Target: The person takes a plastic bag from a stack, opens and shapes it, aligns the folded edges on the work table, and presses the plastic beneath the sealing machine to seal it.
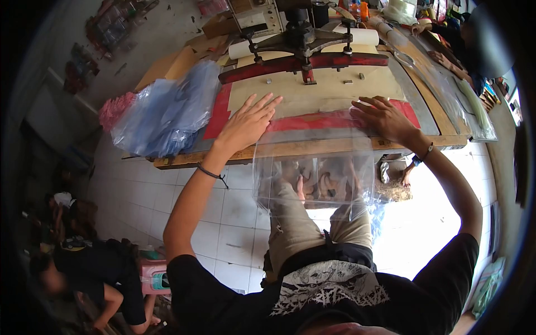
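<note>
My left hand (254, 120) lies flat with fingers spread at the left part of the red strip (312, 121) along the work surface's front. My right hand (382, 118) rests at the strip's right part, fingers stretched out. Between and below them a clear plastic sheet (312, 173) lies over the front edge and hangs above my lap; its upper edge is hard to make out. Beyond my hands, a red press bar (304, 67) on a black metal frame stands over the beige sheet (324, 89).
Clear bluish plastic (167, 111) is heaped at the table's left, beside a pink bundle (116, 110). A wooden edge (223, 157) runs along the front. Co-workers are at the upper right and lower left; a co-worker's hand (406, 177) shows below the table.
</note>
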Action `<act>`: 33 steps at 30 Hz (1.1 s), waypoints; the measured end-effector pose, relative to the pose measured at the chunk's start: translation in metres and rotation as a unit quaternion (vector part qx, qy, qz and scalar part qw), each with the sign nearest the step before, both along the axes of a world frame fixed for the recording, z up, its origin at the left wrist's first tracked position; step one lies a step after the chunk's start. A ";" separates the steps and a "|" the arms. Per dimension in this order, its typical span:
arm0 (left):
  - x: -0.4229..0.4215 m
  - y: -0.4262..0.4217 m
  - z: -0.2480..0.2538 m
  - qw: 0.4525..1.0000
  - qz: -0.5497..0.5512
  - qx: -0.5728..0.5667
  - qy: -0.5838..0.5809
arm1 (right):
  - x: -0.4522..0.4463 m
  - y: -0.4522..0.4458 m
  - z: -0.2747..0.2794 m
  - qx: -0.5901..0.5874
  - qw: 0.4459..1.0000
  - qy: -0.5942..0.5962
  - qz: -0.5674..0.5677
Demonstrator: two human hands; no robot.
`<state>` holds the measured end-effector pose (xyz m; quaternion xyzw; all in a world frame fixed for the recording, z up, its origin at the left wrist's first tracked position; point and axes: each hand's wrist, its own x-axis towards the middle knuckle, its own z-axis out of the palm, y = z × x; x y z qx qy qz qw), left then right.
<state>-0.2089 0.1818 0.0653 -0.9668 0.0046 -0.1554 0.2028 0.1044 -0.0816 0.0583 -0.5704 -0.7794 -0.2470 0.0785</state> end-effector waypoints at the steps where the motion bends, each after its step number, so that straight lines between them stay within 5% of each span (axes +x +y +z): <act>1: 0.001 0.003 -0.001 1.000 0.002 0.014 0.012 | 0.001 -0.001 0.000 -0.007 1.000 0.006 0.004; 8: -0.002 0.011 -0.003 0.999 -0.027 -0.039 -0.007 | 0.003 -0.010 -0.002 -0.085 0.987 0.138 0.007; 33: 0.019 0.004 -0.015 0.995 -0.005 0.063 -0.081 | 0.010 -0.002 -0.012 -0.062 0.993 0.100 0.016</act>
